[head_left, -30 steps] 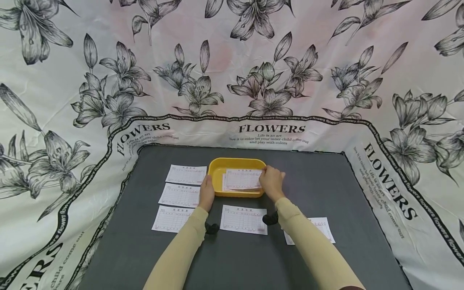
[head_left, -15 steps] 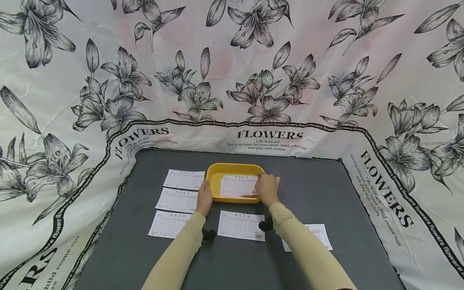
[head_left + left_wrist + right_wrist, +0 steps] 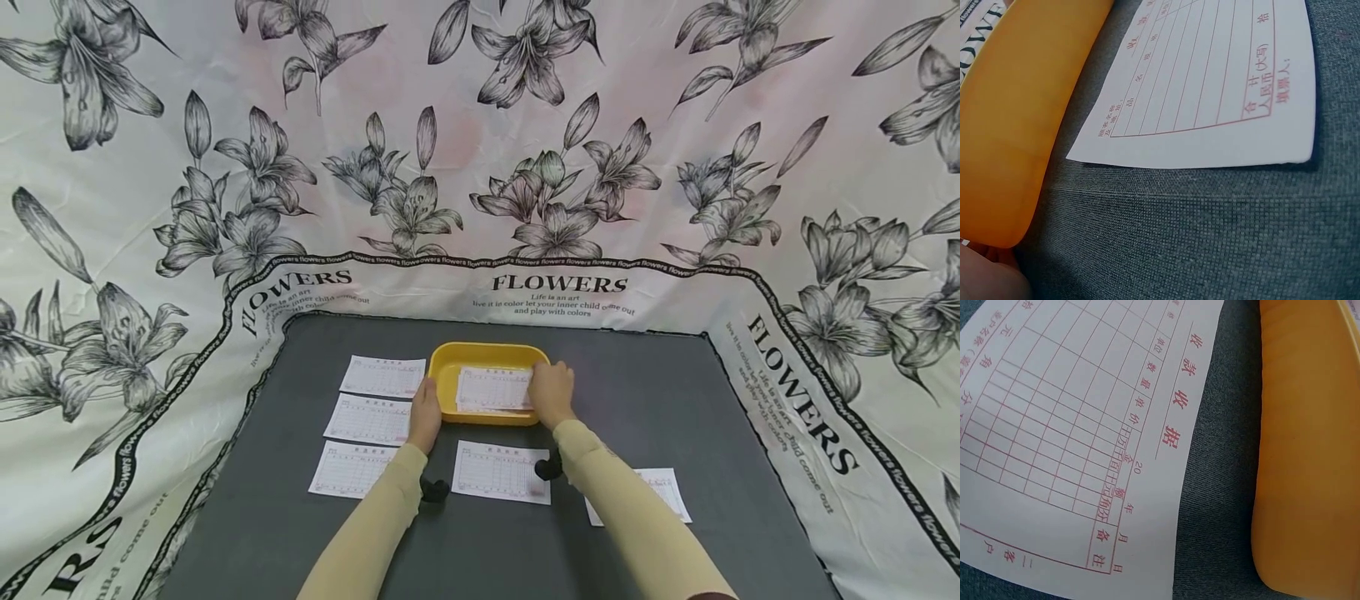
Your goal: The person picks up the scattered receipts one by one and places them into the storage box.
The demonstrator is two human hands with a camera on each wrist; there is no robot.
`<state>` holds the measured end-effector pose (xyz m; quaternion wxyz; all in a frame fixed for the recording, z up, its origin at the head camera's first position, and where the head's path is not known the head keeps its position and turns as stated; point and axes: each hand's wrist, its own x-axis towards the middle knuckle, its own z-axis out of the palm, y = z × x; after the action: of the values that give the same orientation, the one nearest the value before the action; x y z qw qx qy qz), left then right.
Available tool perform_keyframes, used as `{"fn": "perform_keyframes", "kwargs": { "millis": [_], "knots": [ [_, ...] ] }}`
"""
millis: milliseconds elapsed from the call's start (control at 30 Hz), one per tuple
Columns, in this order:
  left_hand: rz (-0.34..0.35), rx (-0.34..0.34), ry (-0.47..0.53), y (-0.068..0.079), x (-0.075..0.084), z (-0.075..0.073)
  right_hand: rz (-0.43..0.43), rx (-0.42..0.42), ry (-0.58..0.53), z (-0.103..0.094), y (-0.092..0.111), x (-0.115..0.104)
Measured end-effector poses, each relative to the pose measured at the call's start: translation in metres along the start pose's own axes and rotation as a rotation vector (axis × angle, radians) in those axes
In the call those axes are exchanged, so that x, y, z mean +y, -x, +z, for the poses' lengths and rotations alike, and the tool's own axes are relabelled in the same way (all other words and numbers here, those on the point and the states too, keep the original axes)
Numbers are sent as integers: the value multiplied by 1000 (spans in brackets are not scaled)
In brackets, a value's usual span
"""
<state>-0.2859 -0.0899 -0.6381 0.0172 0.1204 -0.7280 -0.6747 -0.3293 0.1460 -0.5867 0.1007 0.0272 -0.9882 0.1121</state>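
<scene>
A shallow yellow plastic tray (image 3: 487, 347) lies on the dark grey table with a small stack of printed receipt slips (image 3: 492, 390) inside. My left hand (image 3: 425, 417) grips the tray's left edge; part of that hand (image 3: 988, 275) shows below the tray wall in the left wrist view. Over the tray's right side, my right hand (image 3: 552, 395) pinches the right end of the slips; its fingertips are hidden in the head view. Just in front of the tray lies a single receipt slip (image 3: 501, 472), seen large in the right wrist view beside the tray wall (image 3: 1304, 456).
Left of the tray, three receipt slips lie in a column: a far one (image 3: 382, 377), a middle one (image 3: 367, 418) and a near one (image 3: 348, 468). Another slip (image 3: 663, 492) is partly under the right forearm. A white flower-print cloth (image 3: 555, 308) borders the table.
Inside the tray the slips have shifted a little to the left with my right hand and lie more evenly stacked. My left hand stays on the tray edge. The head view has tilted slightly.
</scene>
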Motion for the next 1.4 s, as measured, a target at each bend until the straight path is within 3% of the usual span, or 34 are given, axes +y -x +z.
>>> {"fn": "perform_keyframes", "kwargs": {
  "millis": [167, 400, 733, 1200, 1400],
  "knots": [
    [-11, -4, -12, 2, -5, 2, -9, -20, 5, -2, 7, 3],
    [-14, 12, -25, 8, -2, 1, -71, -23, -100, -10, 14, 9],
    [-11, 22, -13, 8, -2, 2, -164, 78, -272, -23, 29, 49],
    [5, 16, -18, 6, 0, 4, 12, 101, -313, -38, 67, 133],
    [14, 25, -26, 4, 1, 5, 63, 99, -316, -41, 87, 157]
  ]
}}
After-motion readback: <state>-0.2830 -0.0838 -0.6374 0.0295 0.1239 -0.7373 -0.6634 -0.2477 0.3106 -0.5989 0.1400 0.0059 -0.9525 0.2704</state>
